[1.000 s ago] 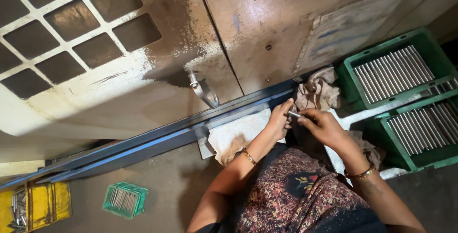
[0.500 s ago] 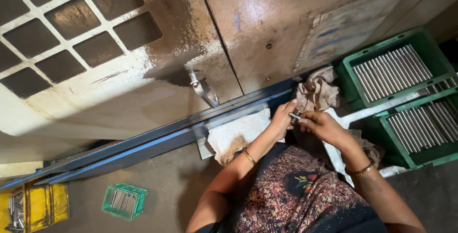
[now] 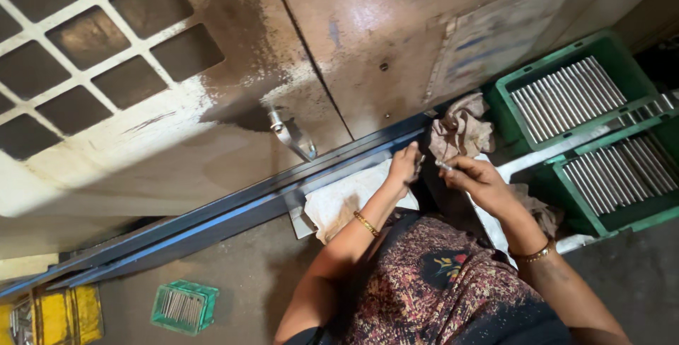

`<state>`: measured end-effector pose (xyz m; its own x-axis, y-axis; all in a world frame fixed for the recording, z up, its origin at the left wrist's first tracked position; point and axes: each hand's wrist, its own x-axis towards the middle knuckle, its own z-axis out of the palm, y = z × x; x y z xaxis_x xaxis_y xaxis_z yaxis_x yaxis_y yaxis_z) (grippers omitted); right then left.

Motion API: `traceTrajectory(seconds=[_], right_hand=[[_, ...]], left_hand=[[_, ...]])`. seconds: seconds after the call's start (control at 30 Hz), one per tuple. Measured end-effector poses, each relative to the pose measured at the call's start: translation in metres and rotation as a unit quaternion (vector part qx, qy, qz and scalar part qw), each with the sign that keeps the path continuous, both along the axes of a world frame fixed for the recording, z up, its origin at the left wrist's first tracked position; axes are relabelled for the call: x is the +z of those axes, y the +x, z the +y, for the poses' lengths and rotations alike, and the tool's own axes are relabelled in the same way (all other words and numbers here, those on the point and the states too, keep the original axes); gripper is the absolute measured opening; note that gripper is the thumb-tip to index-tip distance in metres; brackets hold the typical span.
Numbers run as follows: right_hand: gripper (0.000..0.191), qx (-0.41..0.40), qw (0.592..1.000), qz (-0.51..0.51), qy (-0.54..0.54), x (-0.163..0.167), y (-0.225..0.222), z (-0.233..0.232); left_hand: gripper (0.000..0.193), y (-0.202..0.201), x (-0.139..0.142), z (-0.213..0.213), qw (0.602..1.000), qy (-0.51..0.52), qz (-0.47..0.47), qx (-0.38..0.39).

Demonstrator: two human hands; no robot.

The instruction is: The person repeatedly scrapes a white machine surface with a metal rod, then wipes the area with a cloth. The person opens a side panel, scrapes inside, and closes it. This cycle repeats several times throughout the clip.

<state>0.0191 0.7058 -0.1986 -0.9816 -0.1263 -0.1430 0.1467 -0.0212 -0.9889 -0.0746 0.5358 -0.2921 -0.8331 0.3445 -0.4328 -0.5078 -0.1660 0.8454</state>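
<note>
left hand (image 3: pixel 404 165): raised at the edge of the blue rail (image 3: pixel 212 214), fingers curled in a loose grip; small thing possibly pinched at the fingertips, but too small and shadowed to tell; gold bangle on the wrist.
right hand (image 3: pixel 481 181): just beside the left, apart from it; grip clenched on a short metal pin (image 3: pixel 444 165), pinched between thumb and fingers with the pale end poking out toward the left hand.
metal pin: held in the air above the dark gap between rail and crates, just below the crumpled rag (image 3: pixel 461 129).
crumpled rag: brownish, bunched against the machine wall (image 3: pixel 233 147), near both hands, touching neither as far as seen.
white cloth (image 3: pixel 339 200): spread flat under the left forearm, stained brown at one corner.
upper green crate (image 3: pixel 566 90): packed with a row of metal rods lying side by side.
lower green crate (image 3: pixel 615 175): just beside the upper one, likewise filled with rods; right of the right hand.
small green basket (image 3: pixel 184 306): on the floor, well apart, at lower left.
yellow box (image 3: pixel 53 313): at the far lower left corner, partly cut off.
machine wall: grimy, with a grid of dark square openings at upper left.
</note>
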Motion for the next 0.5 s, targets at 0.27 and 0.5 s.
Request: traceTrajectory(seconds=[0.27, 0.5], right_hand=[[0.032, -0.12, 0.959, -0.083, 0.242, -0.024, -0.018, 0.005], [0.031, -0.249, 0.958, -0.105, 0.096, -0.057, -0.01, 0.034]], left_hand=[[0.028, 0.015, 0.0, 0.022, 0.986, 0.004, 0.034, -0.165], [0.035, 0.018, -0.016, 0.036, 0.977, -0.008, 0.042, -0.207]])
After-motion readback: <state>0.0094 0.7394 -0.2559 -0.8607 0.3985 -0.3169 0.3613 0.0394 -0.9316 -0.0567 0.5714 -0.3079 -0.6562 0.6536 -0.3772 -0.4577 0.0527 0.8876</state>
